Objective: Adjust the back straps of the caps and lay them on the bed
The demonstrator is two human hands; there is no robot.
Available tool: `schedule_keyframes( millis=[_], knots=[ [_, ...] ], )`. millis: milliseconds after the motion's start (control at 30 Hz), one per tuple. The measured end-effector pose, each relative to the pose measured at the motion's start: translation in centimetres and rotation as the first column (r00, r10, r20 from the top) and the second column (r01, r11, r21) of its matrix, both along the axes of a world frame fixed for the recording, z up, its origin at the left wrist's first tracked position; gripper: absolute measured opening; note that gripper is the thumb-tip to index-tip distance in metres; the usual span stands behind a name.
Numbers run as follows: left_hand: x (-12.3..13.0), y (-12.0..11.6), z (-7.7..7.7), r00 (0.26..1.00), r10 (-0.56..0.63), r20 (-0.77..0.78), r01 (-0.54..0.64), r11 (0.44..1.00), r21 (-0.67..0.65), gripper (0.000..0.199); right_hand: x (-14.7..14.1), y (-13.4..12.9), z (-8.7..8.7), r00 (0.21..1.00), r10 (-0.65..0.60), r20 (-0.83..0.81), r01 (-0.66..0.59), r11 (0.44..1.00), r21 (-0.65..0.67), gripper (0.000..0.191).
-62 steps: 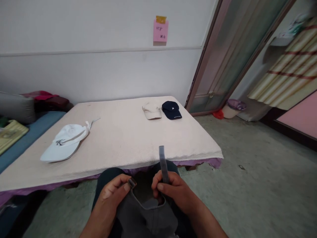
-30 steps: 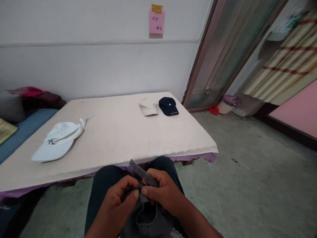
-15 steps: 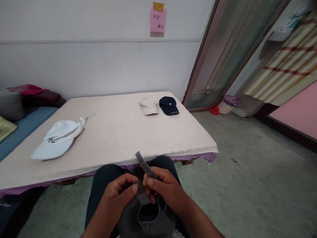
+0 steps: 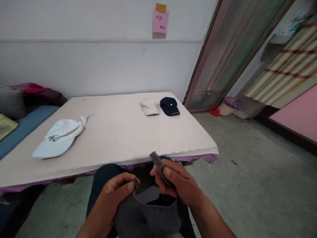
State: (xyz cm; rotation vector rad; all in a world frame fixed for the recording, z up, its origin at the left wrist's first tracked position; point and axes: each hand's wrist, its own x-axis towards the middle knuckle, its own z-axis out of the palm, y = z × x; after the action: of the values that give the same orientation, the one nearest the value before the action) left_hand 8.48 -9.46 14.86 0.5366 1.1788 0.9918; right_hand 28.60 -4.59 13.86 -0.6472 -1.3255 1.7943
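Both hands (image 4: 148, 188) pinch grey cap's (image 4: 146, 215) strap, seemingly clear of table edge (image 4: 138, 159).

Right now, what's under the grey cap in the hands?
Under the grey fabric cap, dark-trousered knees show. The left hand pinches its buckle end, the right hand its grey strap. The lap beneath is covered.

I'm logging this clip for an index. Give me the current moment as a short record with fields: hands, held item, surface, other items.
left hand: left hand pinches the buckle end at the back of the grey cap
right hand: right hand holds the grey strap, its free end pointing up
strap state: strap end and buckle apart
held item place: grey cap over the person's lap
surface: low table with a cream cover
other items: white cap at left; beige cap and navy cap side by side at the far edge; pink note on the wall
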Motion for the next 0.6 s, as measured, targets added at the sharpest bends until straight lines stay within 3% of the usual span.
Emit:
schedule_keyframes(
  millis=[167, 433, 600],
  knots=[
    [0.3, 0.0, 0.7, 0.999, 0.019, 0.031, -0.018, 1.0, -0.02, 0.016, -0.4, 0.0, 0.2, 0.997, 0.072, 0.024, -0.071, 0.996, -0.057, 0.027],
    [0.5, -0.1, 1.4, 0.999, -0.003, 0.036, 0.002, 1.0, 0.016, 0.014, -0.5, -0.2, 0.1, 0.98, 0.167, 0.112, -0.18, 0.976, 0.124, 0.017],
    [0.5, -0.1, 1.8, 0.997, 0.007, 0.072, -0.006, 1.0, -0.015, 0.017, -0.4, 0.0, 0.3, 0.992, 0.114, 0.047, -0.115, 0.993, 0.038, 0.023]
  ],
)
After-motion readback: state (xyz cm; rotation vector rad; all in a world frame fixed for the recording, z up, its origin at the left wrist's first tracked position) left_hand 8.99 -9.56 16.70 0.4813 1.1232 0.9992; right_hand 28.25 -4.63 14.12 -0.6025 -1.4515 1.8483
